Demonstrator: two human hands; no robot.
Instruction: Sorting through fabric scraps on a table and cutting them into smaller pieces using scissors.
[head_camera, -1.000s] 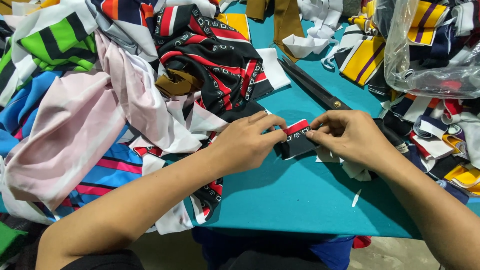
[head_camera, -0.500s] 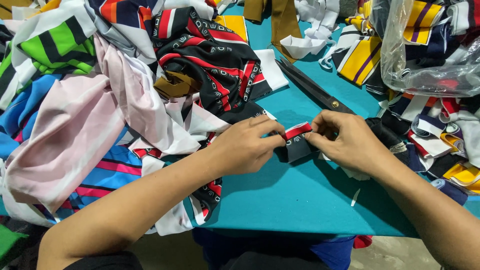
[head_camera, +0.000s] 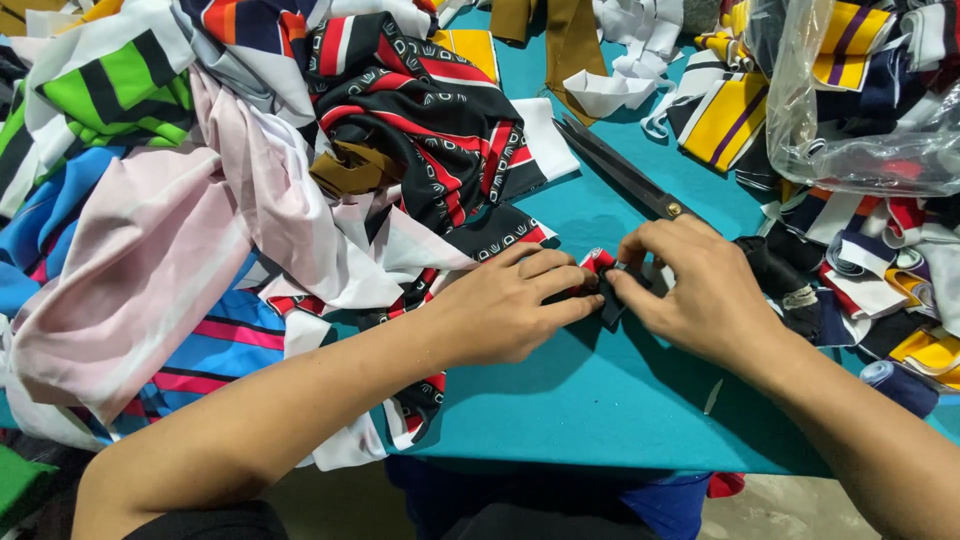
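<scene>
A small folded piece of black cloth with a red stripe (head_camera: 604, 280) lies on the teal table (head_camera: 590, 400), pinched from both sides. My left hand (head_camera: 510, 305) holds its left end with fingertips pressed on it. My right hand (head_camera: 690, 285) grips its right end, thumb and fingers closed over the cloth. Most of the piece is hidden between the fingers.
Long black scissors (head_camera: 625, 170) lie just behind my hands. A heap of pink, striped and black-red patterned fabric (head_camera: 300, 170) covers the left half. Yellow-striped pieces and a clear plastic bag (head_camera: 860, 110) sit at the right, with small cloth scraps (head_camera: 860, 290) beside my right wrist.
Both hands have drawn closer together on the small cloth piece, folding it tighter so less red stripe shows. The view has shifted slightly downward.
</scene>
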